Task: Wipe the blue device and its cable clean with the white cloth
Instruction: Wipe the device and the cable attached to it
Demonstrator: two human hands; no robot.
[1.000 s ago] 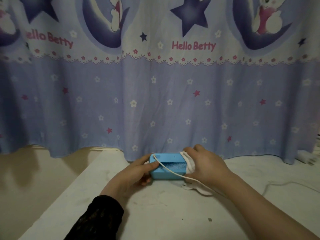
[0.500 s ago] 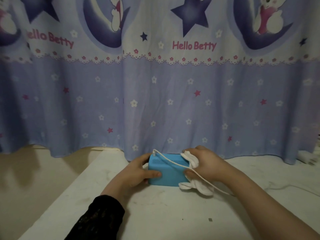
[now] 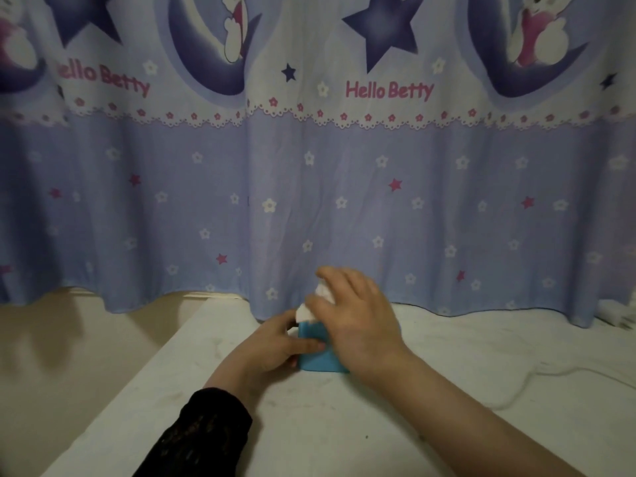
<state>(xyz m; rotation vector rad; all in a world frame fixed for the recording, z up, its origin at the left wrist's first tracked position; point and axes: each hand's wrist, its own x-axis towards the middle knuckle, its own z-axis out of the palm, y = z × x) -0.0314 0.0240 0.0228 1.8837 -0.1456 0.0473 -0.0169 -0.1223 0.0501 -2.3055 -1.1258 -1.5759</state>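
The blue device [image 3: 315, 356] stands on the white table [image 3: 309, 425] near the curtain, mostly covered by my hands. My left hand [image 3: 275, 346] grips its left end, thumb across the front face. My right hand [image 3: 358, 321] lies over the top of the device, holding the bunched white cloth [image 3: 311, 306] against its upper left edge. The white cable [image 3: 537, 376] trails over the table to the right; its part near the device is hidden behind my right arm.
A purple patterned curtain [image 3: 309, 201] hangs right behind the device. The table's left edge [image 3: 137, 366] drops off to a beige floor. A white object [image 3: 619, 315] sits at the far right by the curtain hem.
My right hand with the cloth has moved from the device's right end up and left across its top. The cable no longer crosses the front face. My left hand stays put.
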